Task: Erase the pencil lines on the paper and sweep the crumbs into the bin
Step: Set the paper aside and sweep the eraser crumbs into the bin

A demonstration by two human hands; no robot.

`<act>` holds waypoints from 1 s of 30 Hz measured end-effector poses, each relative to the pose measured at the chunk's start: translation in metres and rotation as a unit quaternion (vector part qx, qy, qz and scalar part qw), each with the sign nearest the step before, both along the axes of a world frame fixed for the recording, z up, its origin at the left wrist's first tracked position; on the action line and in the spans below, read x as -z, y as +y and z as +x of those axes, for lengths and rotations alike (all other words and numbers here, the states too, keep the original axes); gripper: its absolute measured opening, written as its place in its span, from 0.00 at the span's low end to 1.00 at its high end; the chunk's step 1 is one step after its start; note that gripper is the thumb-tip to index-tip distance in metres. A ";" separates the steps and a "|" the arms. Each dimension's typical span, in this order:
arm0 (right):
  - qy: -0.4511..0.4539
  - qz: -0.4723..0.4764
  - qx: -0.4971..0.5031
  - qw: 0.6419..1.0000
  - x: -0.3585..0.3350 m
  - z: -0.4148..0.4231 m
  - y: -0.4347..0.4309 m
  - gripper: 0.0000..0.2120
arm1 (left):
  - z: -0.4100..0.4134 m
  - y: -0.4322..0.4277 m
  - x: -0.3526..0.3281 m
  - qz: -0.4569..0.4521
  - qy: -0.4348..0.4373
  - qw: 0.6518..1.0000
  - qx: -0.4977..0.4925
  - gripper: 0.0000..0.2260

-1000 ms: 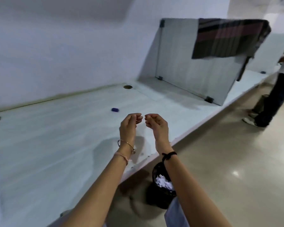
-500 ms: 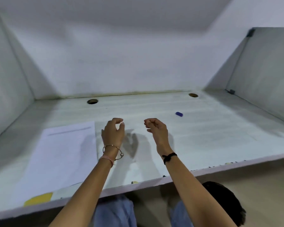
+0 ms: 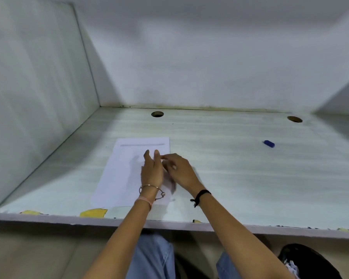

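Observation:
A white sheet of paper (image 3: 123, 174) lies on the pale desk (image 3: 240, 178), with a faint grey pencil line (image 3: 142, 144) near its far edge. My left hand (image 3: 152, 171) hovers over the sheet's right side, fingers straight and pointing away from me. My right hand (image 3: 180, 171) is beside it with loosely bent fingers, whose tips touch the left hand's fingers. I see nothing held in either hand. A small blue eraser (image 3: 269, 143) lies on the desk far to the right. The black bin (image 3: 310, 260) stands on the floor at the lower right, with white scraps in it.
Partition walls close the desk at the left (image 3: 38, 87) and back. Two round cable holes (image 3: 157, 114) (image 3: 294, 119) sit near the back wall. Yellow chipped patches (image 3: 93, 212) mark the desk's front edge. My knees in blue jeans (image 3: 151, 256) are under the desk.
The view has swung left from the bin back to the desk bay. Both hands have come down over the paper and moved together until they touch.

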State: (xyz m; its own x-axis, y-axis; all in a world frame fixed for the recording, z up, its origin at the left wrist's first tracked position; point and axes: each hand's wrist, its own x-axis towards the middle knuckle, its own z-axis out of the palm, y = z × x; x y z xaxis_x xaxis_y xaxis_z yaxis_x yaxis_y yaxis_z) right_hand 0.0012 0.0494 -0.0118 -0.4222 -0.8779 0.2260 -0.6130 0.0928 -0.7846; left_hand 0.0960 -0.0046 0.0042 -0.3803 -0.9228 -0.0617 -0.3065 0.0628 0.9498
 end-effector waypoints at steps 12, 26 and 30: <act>0.257 0.127 0.049 0.957 0.013 -0.105 0.075 0.20 | -0.035 -0.007 0.012 -0.203 -0.149 0.961 0.117 0.18; 0.213 0.001 0.259 0.942 0.000 -0.199 0.144 0.13 | -0.103 0.010 0.025 -0.292 -0.309 0.859 0.287 0.25; 0.157 0.016 0.362 0.919 0.000 -0.237 0.136 0.18 | -0.107 0.009 0.027 -0.298 -0.319 0.852 0.290 0.30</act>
